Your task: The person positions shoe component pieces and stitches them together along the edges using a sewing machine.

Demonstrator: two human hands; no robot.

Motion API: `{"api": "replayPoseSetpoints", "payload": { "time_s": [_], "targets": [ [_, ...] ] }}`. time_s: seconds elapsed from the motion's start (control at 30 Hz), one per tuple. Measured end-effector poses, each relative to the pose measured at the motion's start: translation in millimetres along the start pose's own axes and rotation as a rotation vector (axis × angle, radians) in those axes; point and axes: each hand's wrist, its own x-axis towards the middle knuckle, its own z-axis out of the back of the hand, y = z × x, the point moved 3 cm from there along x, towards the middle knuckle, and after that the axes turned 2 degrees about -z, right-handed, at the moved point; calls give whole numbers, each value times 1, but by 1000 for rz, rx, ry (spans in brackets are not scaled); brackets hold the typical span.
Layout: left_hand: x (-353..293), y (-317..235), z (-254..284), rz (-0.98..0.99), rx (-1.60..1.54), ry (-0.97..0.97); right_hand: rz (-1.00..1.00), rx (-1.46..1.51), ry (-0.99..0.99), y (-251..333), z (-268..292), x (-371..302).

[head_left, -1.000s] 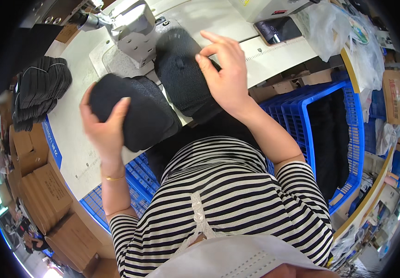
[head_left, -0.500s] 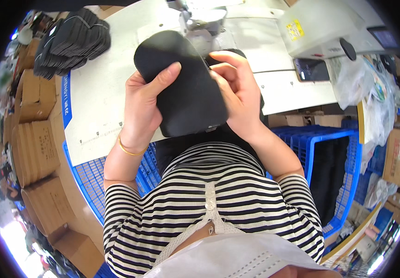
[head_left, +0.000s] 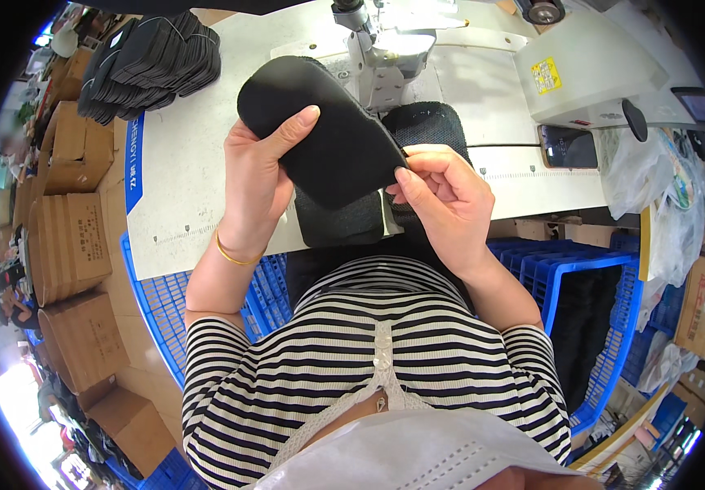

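Note:
A flat black pad with rounded ends (head_left: 328,143), insole-like in shape, is held up over the sewing table (head_left: 181,175). My left hand (head_left: 262,167) grips its left side, thumb on the face and fingers behind. My right hand (head_left: 446,192) pinches the pad's lower right edge between thumb and fingertips. Beneath it, on the table's near edge, lies another black pad (head_left: 340,222), partly covered. A textured black pad (head_left: 430,131) lies to the right, beside the sewing machine head (head_left: 385,69), and is partly hidden by my right hand.
Tied stacks of black pads (head_left: 152,61) stand at the back left. On the right are the machine's white housing (head_left: 589,69), a phone (head_left: 569,147) and clear plastic bags (head_left: 654,180). Blue baskets (head_left: 628,327) flank my lap, and cardboard boxes (head_left: 75,245) line the left side.
My right hand has slid down the pad's right edge to its lower corner. The pad's lower end has lifted, uncovering the pad beneath. The whole view has shifted slightly.

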Motion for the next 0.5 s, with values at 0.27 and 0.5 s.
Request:
{"api": "replayPoseSetpoints", "payload": {
  "time_s": [0.27, 0.5],
  "targets": [
    [30, -16, -12, -75, 111, 77, -112, 152, -31, 12, 0, 21],
    [92, -33, -31, -172, 451, 311, -258, 132, 139, 17, -1, 62]
  ]
}}
